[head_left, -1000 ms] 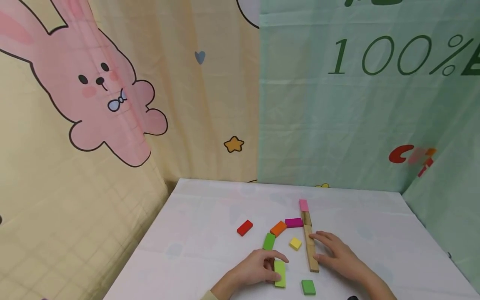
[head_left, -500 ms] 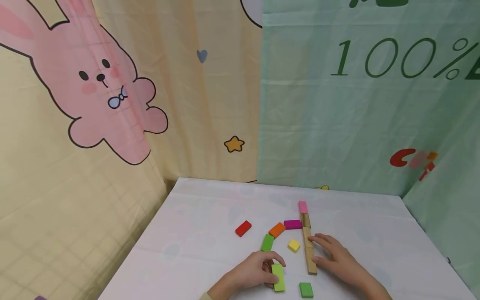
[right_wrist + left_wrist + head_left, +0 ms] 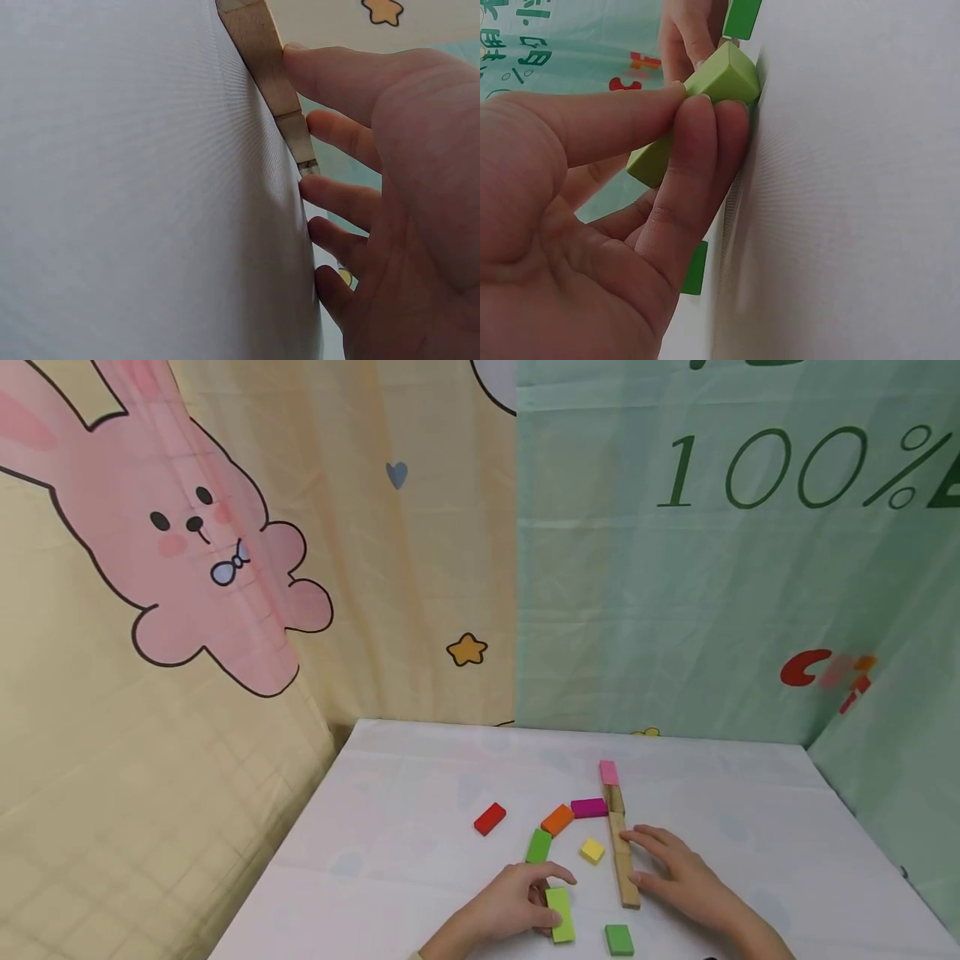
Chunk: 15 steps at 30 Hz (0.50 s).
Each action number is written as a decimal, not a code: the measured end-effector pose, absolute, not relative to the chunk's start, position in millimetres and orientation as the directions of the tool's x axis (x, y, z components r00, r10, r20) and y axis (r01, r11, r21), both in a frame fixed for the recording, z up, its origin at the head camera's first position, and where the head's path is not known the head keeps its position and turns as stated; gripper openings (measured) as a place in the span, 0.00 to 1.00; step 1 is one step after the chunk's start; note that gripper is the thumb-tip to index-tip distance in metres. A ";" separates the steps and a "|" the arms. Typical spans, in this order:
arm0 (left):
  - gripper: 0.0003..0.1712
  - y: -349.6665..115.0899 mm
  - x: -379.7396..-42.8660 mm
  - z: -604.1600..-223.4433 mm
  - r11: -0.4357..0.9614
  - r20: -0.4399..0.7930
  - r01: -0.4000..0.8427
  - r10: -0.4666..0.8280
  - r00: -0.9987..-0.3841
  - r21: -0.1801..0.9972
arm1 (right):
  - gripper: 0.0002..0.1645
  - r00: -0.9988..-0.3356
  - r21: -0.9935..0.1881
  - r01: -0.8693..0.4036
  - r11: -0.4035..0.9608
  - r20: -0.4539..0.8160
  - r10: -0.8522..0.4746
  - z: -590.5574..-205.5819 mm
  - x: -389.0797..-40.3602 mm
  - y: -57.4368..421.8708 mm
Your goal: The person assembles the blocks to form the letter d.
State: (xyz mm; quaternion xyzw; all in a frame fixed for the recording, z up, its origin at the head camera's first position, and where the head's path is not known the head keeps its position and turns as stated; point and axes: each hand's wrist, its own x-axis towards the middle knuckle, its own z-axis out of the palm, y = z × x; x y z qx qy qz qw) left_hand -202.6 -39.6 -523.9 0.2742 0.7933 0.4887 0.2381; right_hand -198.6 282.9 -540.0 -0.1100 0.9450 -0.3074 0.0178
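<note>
Since a second ago, both hands and the blocks have kept their places. "100%" reads in dark green on the pale green curtain [image 3: 637,610] beyond the far edge of the white cloth-covered bench [image 3: 420,760]. Toward the near edge, the left hand [image 3: 506,902] is clamped on a smooth lime-green rectangular block [image 3: 561,910], pinching it between thumb and fingers. The right hand [image 3: 686,881], fingers apart and gripping nothing, touches a straight row of bare wooden blocks [image 3: 624,868] on the side facing the bench's right edge. A flat-sided magenta block [image 3: 588,808] abuts that row.
</note>
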 end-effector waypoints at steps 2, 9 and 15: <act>0.29 -39.7 -202.2 -522.8 0.378 -0.107 0.206 0.661 -0.743 0.903 | 0.40 -0.974 -0.577 -0.204 0.791 0.042 -0.221 -539.8 -197.9 283.8; 0.36 -40.9 -202.1 -518.5 0.397 -0.125 0.157 0.598 -0.792 0.904 | 0.40 -0.972 -0.591 -0.211 0.778 0.045 -0.229 -538.7 -197.6 283.2; 0.39 -44.4 -203.9 -518.2 0.400 -0.123 0.155 0.588 -0.799 0.903 | 0.40 -0.978 -0.595 -0.180 0.783 0.020 -0.210 -539.0 -198.1 281.9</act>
